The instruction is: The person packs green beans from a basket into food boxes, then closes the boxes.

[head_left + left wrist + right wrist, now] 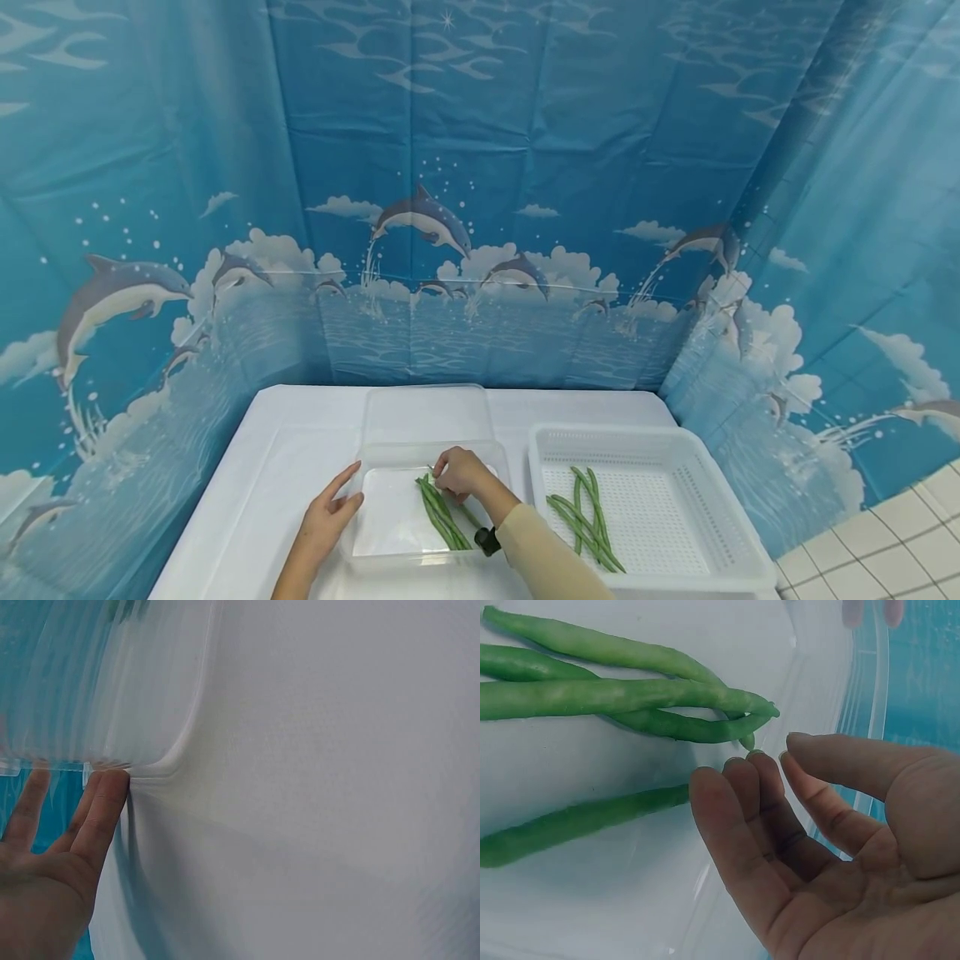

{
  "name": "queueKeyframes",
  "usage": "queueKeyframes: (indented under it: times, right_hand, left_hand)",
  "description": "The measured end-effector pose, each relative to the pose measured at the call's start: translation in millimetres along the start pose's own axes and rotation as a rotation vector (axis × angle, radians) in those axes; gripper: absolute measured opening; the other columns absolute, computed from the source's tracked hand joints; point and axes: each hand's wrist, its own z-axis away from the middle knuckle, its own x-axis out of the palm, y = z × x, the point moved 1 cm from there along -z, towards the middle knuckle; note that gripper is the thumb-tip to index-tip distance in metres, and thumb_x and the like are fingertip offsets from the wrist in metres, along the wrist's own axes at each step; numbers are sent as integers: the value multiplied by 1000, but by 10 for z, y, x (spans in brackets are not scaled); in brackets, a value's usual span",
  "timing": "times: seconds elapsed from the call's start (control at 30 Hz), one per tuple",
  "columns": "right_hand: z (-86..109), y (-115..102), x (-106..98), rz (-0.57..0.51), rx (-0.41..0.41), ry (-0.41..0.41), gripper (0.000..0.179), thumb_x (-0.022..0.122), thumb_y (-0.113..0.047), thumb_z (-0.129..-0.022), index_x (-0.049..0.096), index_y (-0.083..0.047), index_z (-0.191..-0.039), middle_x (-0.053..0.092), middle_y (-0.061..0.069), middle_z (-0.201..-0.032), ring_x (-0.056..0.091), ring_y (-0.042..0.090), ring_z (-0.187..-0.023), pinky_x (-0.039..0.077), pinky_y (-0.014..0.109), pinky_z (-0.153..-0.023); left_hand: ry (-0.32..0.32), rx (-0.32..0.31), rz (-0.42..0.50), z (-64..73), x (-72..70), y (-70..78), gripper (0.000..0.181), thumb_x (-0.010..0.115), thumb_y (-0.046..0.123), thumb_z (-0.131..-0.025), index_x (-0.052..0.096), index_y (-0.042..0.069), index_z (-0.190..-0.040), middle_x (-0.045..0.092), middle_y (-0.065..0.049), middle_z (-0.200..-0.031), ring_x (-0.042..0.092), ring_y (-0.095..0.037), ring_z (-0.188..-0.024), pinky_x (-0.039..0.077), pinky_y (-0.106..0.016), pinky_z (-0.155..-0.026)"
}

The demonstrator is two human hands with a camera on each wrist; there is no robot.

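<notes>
Several green beans (pixel 444 518) lie inside a clear plastic container (pixel 390 521). My right hand (pixel 461 473) is over them at the container's far side. In the right wrist view, the thumb and fingers of the right hand (pixel 832 855) are loosely bent and apart, with nothing visible between them. A single green bean (pixel 585 822) runs behind its fingertips, apart from a bunch of beans (pixel 630 697); contact cannot be told. My left hand (pixel 322 523) is at the container's left side, fingers extended. Up close, the left hand's (pixel 64 855) fingertips touch the container's rim (pixel 154 771).
Right of the container stands a white perforated basket (pixel 675 508) with several green beans (pixel 588 525) in it. A clear flat lid-like sheet (pixel 425 412) lies behind the container on the white-covered table (pixel 262 475). A dolphin-printed curtain (pixel 480 333) hangs around the table.
</notes>
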Motion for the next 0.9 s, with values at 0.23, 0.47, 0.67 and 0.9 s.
queueKeyframes:
  times: [0.23,0.47,0.67,0.9]
  right_hand:
    - [2,12,-16,-28,13,1,6,72,1,-92,73,-5,-91,63,7,-66,61,16,-61,67,39,-60]
    - [81,2,-251,-101,-29,37,12,71,-2,-94,74,2,-105,71,16,-77,68,22,-66,67,40,-62]
    - [188,97,-615,-174,-32,99,18,69,-5,-95,72,2,-111,71,12,-86,71,24,-74,66,35,-63]
    - [384,295,-1047,-241,2,210,17,66,-9,-99,70,-2,-114,72,15,-91,70,22,-75,67,42,-71]
  left_hand:
    - [-2,19,0,10,7,13,59,66,34,-105,47,28,-161,39,-22,-169,57,-53,-140,57,-66,-103]
    - [11,23,-1,15,-2,21,59,66,33,-105,47,29,-161,41,-21,-168,58,-53,-138,58,-67,-101]
    - [4,16,-10,13,1,27,60,66,34,-105,46,29,-161,40,-22,-169,59,-52,-137,59,-66,-100]
    - [-2,21,-14,14,-1,9,60,67,34,-105,47,28,-161,40,-24,-168,59,-53,-137,60,-65,-99]
